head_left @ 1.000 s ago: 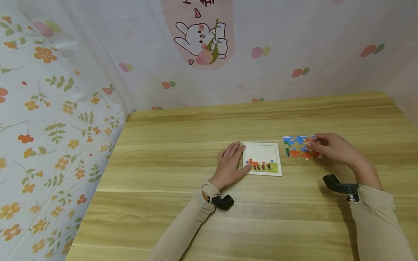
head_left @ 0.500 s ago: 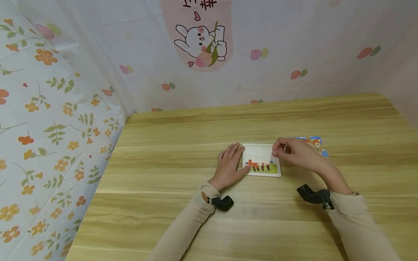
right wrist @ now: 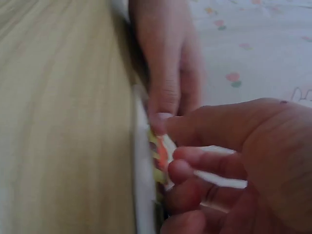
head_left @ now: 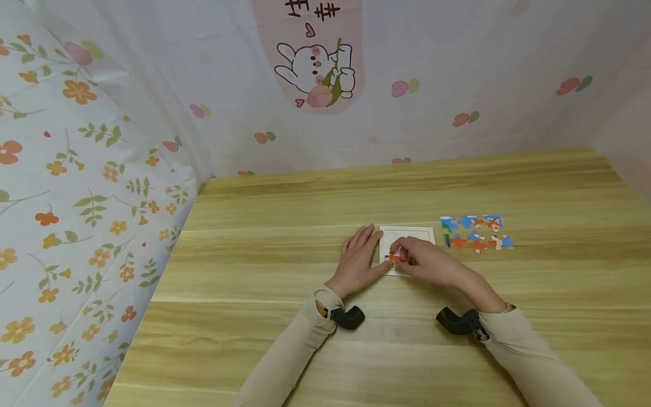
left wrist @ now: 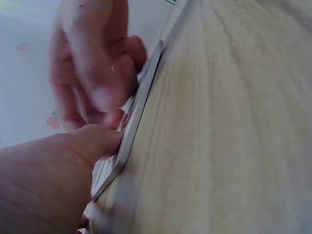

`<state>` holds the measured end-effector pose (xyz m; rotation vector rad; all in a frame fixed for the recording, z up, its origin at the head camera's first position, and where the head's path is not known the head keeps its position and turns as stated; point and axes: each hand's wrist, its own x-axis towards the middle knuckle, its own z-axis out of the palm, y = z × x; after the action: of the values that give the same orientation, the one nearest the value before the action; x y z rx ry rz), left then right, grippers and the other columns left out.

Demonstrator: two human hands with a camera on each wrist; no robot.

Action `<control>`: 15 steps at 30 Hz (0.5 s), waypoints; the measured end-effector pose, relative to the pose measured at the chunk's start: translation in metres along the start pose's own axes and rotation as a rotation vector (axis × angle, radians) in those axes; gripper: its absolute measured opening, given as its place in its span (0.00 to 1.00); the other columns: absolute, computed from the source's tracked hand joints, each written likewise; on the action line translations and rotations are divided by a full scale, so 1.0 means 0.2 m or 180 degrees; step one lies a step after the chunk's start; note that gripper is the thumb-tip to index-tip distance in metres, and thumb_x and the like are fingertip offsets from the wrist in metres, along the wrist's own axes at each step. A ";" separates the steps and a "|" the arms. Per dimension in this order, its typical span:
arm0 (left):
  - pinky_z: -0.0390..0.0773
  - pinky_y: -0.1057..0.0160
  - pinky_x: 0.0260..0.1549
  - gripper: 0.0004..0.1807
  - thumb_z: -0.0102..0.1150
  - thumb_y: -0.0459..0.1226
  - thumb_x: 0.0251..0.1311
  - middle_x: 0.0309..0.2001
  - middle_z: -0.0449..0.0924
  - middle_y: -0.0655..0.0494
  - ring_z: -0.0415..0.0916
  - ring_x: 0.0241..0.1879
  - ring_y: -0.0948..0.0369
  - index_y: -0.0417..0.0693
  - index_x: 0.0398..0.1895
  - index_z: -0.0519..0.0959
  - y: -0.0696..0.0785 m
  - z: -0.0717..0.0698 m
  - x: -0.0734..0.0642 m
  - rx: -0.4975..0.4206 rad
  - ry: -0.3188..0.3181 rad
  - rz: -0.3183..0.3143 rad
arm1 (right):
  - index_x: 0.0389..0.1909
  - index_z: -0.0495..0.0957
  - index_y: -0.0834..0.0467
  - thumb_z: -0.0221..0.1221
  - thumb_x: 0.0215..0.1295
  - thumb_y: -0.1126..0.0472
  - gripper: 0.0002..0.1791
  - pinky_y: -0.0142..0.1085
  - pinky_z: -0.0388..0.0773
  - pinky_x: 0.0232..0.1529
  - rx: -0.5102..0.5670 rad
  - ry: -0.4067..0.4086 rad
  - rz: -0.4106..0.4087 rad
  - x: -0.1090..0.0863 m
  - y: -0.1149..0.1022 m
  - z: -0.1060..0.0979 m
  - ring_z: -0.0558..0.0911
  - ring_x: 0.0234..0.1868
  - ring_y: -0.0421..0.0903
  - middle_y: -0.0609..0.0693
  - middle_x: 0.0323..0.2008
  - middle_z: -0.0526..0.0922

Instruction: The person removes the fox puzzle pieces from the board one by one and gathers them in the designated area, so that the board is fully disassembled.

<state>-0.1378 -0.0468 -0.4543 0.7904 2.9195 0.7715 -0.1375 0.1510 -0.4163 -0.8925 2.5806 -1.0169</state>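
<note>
LH (head_left: pixel 358 260): fingers straight-ish, on board (head_left: pixel 417 232) L edge | RH (head_left: pixel 427 261): fingers bent over board, can't tell if gripping | loose pcs (head_left: pixel 477 245): table (head_left: pixel 285 237), R of board

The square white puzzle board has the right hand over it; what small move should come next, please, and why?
Perhaps press down lightly: the right hand has bent fingers beside an orange puzzle piece on the white board, and the left hand rests on its left side; any held piece is hidden.
</note>
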 end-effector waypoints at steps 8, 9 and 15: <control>0.47 0.52 0.63 0.37 0.52 0.51 0.60 0.71 0.50 0.47 0.43 0.70 0.55 0.46 0.69 0.58 0.00 0.00 0.00 0.0002 0.0012 0.0024 | 0.46 0.72 0.64 0.62 0.54 0.67 0.18 0.34 0.66 0.26 -0.0049 -0.0008 0.0171 0.00 0.02 0.03 0.68 0.24 0.40 0.48 0.25 0.70; 0.47 0.52 0.63 0.37 0.52 0.51 0.60 0.71 0.50 0.48 0.43 0.70 0.55 0.46 0.69 0.58 0.00 0.00 0.00 0.0016 0.0015 0.0023 | 0.46 0.72 0.64 0.62 0.54 0.67 0.18 0.34 0.66 0.26 -0.0034 -0.0007 0.0184 0.01 0.02 0.03 0.68 0.23 0.40 0.48 0.25 0.70; 0.47 0.53 0.63 0.36 0.53 0.51 0.59 0.71 0.51 0.49 0.43 0.70 0.56 0.47 0.69 0.60 0.01 0.00 0.00 -0.0024 0.0030 -0.0041 | 0.45 0.72 0.63 0.61 0.53 0.68 0.17 0.34 0.66 0.26 0.0040 -0.0002 0.0201 0.01 0.02 0.03 0.68 0.23 0.40 0.48 0.24 0.70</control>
<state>-0.1374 -0.0458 -0.4537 0.7686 2.9253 0.7869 -0.1384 0.1487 -0.4246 -0.8027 2.5814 -1.0142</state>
